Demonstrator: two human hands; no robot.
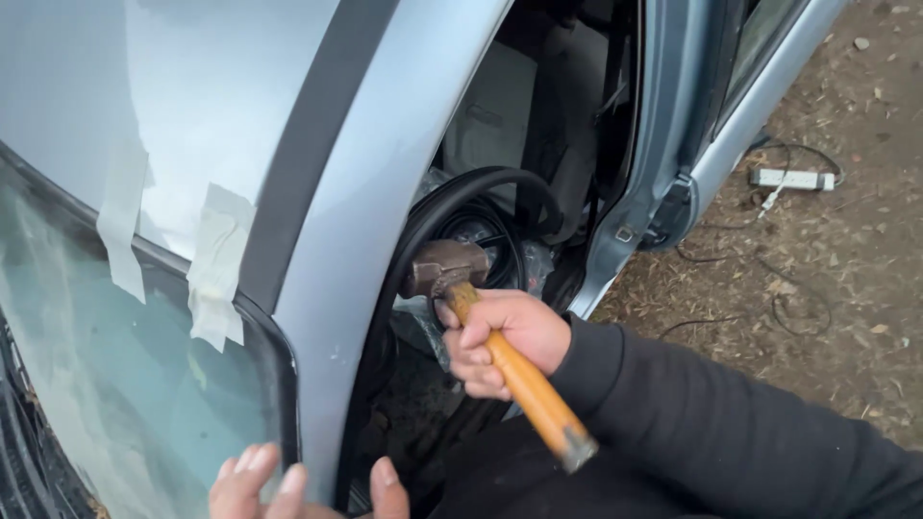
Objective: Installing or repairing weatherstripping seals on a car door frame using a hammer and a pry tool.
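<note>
My right hand (505, 341) grips the wooden handle of a hammer (510, 370) just below its rusty metal head (444, 267). The head hovers inside the open door gap, close to the silver front pillar (380, 221) of a car. My left hand (298, 488) rests at the bottom edge of the view, fingers spread on the lower end of the pillar beside the windshield (125, 384). Two strips of pale masking tape (216, 264) bridge the roof and the glass.
The car door (673, 144) stands open to the right. Inside are a black steering wheel (481, 207) and loose rubber seal. A white power strip (793, 179) and black cables lie on the dirt ground at right.
</note>
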